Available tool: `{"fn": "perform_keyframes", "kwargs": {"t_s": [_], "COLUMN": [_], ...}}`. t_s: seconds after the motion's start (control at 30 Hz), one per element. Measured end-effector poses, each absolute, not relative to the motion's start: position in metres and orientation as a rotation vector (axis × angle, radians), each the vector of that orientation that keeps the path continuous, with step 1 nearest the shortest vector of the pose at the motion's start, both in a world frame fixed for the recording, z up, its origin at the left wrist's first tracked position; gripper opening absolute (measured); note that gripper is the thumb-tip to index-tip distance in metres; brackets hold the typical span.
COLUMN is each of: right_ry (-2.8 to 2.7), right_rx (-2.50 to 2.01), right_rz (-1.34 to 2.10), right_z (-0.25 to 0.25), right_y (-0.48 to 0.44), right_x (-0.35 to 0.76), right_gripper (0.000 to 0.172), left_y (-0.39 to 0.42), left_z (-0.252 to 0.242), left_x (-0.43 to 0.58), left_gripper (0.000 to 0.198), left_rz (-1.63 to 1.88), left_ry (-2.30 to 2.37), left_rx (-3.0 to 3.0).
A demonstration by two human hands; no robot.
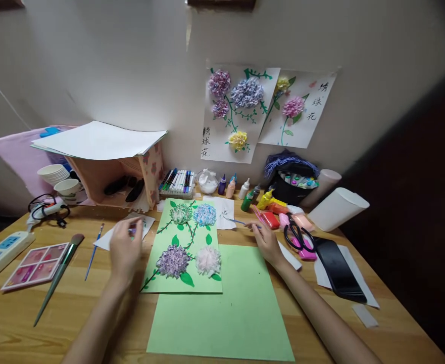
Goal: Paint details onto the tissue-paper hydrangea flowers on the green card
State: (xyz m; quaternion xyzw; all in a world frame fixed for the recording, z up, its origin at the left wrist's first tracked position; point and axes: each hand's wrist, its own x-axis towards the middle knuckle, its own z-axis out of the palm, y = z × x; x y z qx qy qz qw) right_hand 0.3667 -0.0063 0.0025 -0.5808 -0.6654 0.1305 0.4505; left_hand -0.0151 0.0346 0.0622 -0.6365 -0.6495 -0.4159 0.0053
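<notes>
My right hand (268, 245) pinches a thin paintbrush (239, 221), its tip over a small white paper (226, 212) with dark strokes. My left hand (126, 246) hovers left of the flower picture, slightly blurred. Its fingers are closed, and a small purplish bit (132, 231) shows by them, too unclear to name. Beneath that hand lies another white paper (106, 238) with a green mark. Between my hands, the light green flower picture (191, 237) carries raised green-white, blue, purple and pale pink flower heads with painted leaves. It overlaps a plain green sheet (222, 323).
Paint bottles (246, 201), a marker set (177, 183) and a glass bowl (207, 182) line the wall. Scissors (300, 236), a phone (339, 268) and a white cup (339, 208) stand or lie right. Left are a large brush (59, 278), palette (36, 265) and power strip (4, 255).
</notes>
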Motion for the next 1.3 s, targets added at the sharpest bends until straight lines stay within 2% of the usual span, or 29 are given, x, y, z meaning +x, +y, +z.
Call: {"fn": "perform_keyframes", "kwargs": {"t_s": [0.03, 0.13, 0.27, 0.4, 0.63, 0.83, 1.07, 1.2, 1.3], "right_ry": [-1.653, -1.662, -1.636, -1.644, -1.647, -1.604, -1.453, -1.379, -1.336], "right_rx": [-1.434, -1.434, -1.445, -1.424, -1.391, -1.38, -1.362, -1.324, -1.277], "right_rz": [0.319, 0.292, 0.239, 0.211, 0.202, 0.212, 0.219, 0.225, 0.225], "right_z": [0.001, -0.004, -0.008, -0.009, -0.012, -0.012, 0.005, 0.025, 0.045], "right_y": [-0.008, -0.017, -0.03, -0.037, -0.035, -0.036, -0.038, -0.041, -0.042], "right_x": [0.367, 0.368, 0.37, 0.371, 0.375, 0.376, 0.378, 0.382, 0.383], "right_gripper": [0.027, 0.025, 0.024, 0.023, 0.024, 0.023, 0.025, 0.027, 0.029], "left_y": [0.041, 0.069, 0.113, 0.141, 0.159, 0.164, 0.163, 0.155, 0.14], "left_z": [0.071, 0.088, 0.085, 0.071, 0.052, 0.049, 0.076, 0.101, 0.121], "left_x": [0.008, 0.087, 0.18, 0.224, 0.235, 0.242, 0.235, 0.216, 0.196], "left_gripper": [0.032, 0.025, 0.015, 0.035, 0.035, 0.035, 0.033, 0.016, 0.018], "left_rz": [-1.271, -0.807, -0.483, -0.259, -0.049, -0.033, -0.192, -0.455, -0.71], "left_ry": [-1.932, -1.613, -1.378, -1.33, -1.369, -1.405, -1.327, -1.29, -1.289], "left_rx": [-2.167, -2.73, -3.008, -3.09, -3.087, -3.096, -3.225, -3.273, -3.316]}}
